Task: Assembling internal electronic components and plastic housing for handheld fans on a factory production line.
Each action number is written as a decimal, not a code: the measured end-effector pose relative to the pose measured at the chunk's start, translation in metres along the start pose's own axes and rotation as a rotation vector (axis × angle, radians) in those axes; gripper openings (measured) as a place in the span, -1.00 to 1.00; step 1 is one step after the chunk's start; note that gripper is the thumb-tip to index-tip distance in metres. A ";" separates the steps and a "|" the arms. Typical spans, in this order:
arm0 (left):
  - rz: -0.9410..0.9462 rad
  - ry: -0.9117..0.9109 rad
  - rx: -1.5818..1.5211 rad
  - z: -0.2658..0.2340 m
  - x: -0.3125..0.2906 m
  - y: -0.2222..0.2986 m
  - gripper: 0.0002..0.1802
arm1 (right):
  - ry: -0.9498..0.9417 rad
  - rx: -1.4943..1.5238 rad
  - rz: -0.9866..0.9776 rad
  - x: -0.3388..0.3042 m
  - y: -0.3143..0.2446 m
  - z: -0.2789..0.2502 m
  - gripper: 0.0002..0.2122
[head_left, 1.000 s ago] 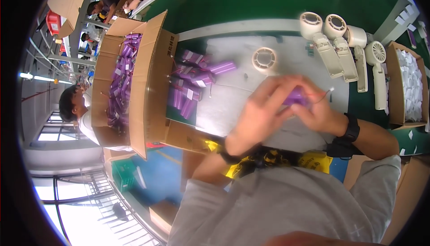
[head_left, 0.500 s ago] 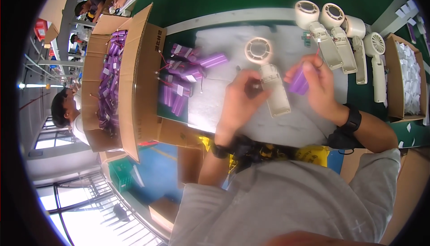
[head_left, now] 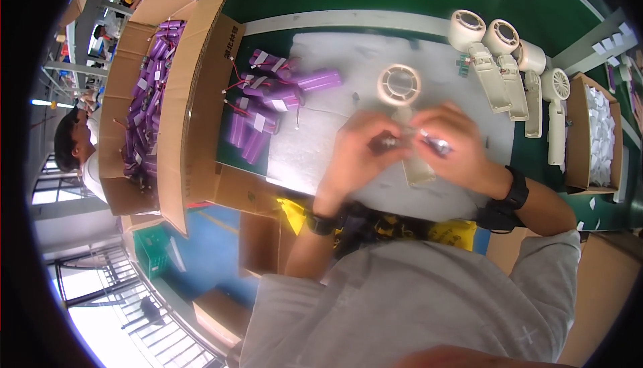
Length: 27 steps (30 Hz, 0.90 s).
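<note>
A cream handheld fan body with a round head point(head_left: 382, 87) and a hollow handle half point(head_left: 420, 174) lies on the white mat in front of me. Over the upper handle, the fingertips of my left hand point(head_left: 358, 154) and my right hand point(head_left: 462, 150) meet, blurred by motion. My left hand is closed in a pinch; a small pale bit shows inside it, too unclear to name. Closed round a battery pack point(head_left: 439, 145), my right hand hides most of it, leaving a shiny end visible. Purple battery packs point(head_left: 281, 97) with red leads lie to the left.
A tall cardboard box point(head_left: 201, 113) full of purple packs stands at the left. More cream fans point(head_left: 492, 77) and shell parts line the right, beside a small green board point(head_left: 463, 66). A carton point(head_left: 577, 137) of small white pieces stands at far right. People work at far left.
My right hand has moved left with the battery pack to meet my left hand over the handle. The view has shifted slightly; a purple-and-white item now shows more at the top.
</note>
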<state>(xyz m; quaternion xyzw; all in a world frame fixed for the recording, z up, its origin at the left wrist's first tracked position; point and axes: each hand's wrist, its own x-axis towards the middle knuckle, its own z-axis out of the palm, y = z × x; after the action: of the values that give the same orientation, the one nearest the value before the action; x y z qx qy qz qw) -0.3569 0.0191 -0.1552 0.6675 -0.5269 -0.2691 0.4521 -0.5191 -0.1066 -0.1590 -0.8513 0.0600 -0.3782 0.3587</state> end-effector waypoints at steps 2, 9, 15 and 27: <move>0.145 -0.006 0.078 0.001 0.002 -0.003 -0.61 | -0.020 -0.017 -0.005 0.001 -0.001 0.003 -0.80; 0.199 0.005 0.065 0.005 0.001 -0.001 -0.63 | -0.056 -0.049 -0.016 -0.004 0.002 0.007 -0.75; 0.046 -0.028 -0.184 0.002 -0.003 0.002 -0.68 | -0.103 -0.073 -0.002 -0.001 0.001 0.003 -0.75; -0.165 -0.131 -0.204 -0.004 -0.006 0.004 -0.75 | -0.138 -0.046 0.036 -0.002 -0.001 -0.002 -0.70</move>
<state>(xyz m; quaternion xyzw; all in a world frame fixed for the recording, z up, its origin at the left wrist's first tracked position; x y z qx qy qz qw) -0.3570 0.0261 -0.1508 0.6403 -0.4684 -0.4006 0.4585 -0.5219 -0.1063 -0.1590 -0.8821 0.0592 -0.3109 0.3489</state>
